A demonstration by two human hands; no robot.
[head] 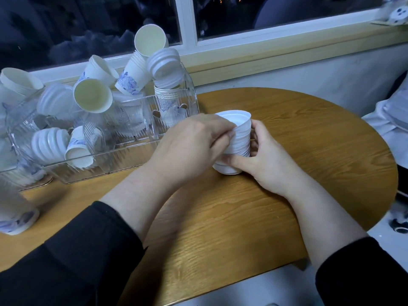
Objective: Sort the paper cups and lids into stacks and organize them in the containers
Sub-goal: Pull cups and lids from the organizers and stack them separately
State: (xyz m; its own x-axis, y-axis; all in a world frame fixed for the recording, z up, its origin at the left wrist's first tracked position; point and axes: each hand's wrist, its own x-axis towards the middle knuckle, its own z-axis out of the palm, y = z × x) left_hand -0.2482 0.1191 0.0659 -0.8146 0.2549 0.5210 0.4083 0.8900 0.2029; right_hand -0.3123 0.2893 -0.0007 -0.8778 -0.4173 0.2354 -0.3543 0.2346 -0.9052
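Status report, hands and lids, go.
Left hand and right hand both clamped on the stack of white lids, standing on the wooden table. Clear containers beside it, crowded with cup stacks. Nothing blocking.

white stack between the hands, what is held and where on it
A stack of white lids, standing on the table: left hand grips its left side, right hand its right side.

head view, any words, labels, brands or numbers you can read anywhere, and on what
None can be read.
Paper cups: blue flower print only, no words.
Clear container: heart shapes, no lettering.
Window glass: a small mark, too small to read.
Lid stack in both hands: plain white.
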